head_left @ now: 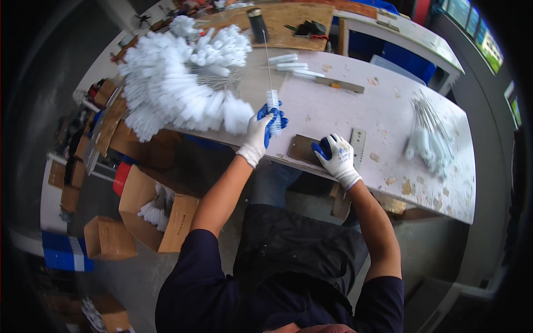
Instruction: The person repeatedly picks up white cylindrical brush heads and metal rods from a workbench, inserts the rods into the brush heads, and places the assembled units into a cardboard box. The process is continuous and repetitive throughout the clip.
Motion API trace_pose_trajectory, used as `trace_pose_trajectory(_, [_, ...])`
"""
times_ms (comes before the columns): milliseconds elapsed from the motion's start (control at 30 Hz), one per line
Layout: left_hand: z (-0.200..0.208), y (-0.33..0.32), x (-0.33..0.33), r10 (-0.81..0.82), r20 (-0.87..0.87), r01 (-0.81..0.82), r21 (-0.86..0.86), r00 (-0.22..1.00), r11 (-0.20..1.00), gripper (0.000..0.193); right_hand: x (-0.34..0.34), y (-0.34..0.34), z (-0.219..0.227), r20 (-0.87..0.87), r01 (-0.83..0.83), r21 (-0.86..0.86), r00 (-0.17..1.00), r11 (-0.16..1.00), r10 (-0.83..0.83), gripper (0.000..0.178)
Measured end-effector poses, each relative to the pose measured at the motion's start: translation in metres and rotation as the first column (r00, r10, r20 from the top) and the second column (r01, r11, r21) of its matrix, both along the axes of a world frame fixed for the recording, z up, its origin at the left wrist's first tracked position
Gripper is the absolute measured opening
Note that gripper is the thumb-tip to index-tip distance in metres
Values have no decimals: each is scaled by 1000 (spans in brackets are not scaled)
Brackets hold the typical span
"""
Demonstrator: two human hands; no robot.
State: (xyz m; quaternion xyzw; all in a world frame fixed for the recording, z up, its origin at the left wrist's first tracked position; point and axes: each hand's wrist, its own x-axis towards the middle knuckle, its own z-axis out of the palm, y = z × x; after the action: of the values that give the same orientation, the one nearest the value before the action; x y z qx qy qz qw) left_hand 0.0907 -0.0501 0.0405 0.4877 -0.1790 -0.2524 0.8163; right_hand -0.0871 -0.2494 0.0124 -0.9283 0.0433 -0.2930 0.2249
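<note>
We see the left hand [263, 125], in a white glove with blue-coated fingers, closed around a white-bristled cylindrical brush on a thin metal wire [272, 98]. The bristles sit in the fist; the wire runs toward 12 o'clock, at the near edge of a pale, stained, worn tabletop [338, 114].

At 4 o'clock from that hand we have the right hand [337, 155], same glove type, fingers curled over the right end of a flat dark-brown rectangular block [301, 147]; we cannot tell whether it grips or only presses. Just beside it at 2 o'clock: a grey perforated metal strip [358, 141].

Outward from the left hand, we log a large heap of white brushes [177, 105] at 10 o'clock, a dark cylindrical container [257, 26] at 12, a few loose white brushes [287, 66] at 1, a bundle of wire-stemmed white brushes [425, 145] at 3, and an open brown cardboard box [179, 223] with white brushes inside at 8.
</note>
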Motion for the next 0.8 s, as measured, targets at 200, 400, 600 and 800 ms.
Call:
trace_pose_trajectory(200, [-55,-77,-29,-303,-305,244,-217,903,945,43,3,-9,-8,2,-65,124,998,990,66,30])
trace_pose_trajectory(400, [-51,-104,-45,-315,-362,277,-152,877,949,32,19,-31,-29,-277,98,318,961,943,-6,41])
trace_pose_trajectory(600, [-44,-102,-39,-324,-325,304,-113,888,946,30,24,-37,11,-400,73,487,905,871,148,42])
trace_pose_trajectory(800, [-43,-109,-33,-391,-349,356,-161,852,920,33,32,-38,7,-437,168,581,890,796,131,38])
